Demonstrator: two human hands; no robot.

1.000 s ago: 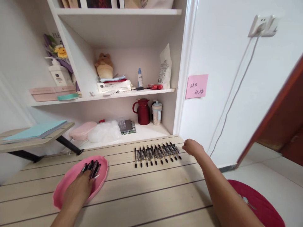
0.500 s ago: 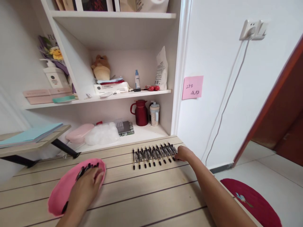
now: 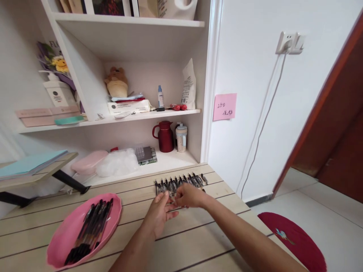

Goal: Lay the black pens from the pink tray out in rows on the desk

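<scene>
Several black-capped pens lie side by side in a row on the slatted wooden table. My right hand is over the front of this row with its fingers closed, and whatever they hold is hidden. Close against it, my left hand reaches in from the near side, its fingers stretched out and apart. A slim pale sliver shows where the fingertips meet, too small to name. More black pens lie bunched in a pink oval tray at the left.
Behind the table stands a white shelf unit with a red jug, a light cup and a cotton-like white bundle. A small raised stand is at the left. A red round seat stands at the right.
My left hand has left the pink tray and moved right to the row of pens. From the row's right end, my right hand has moved left to meet it. The view has shifted slightly.
</scene>
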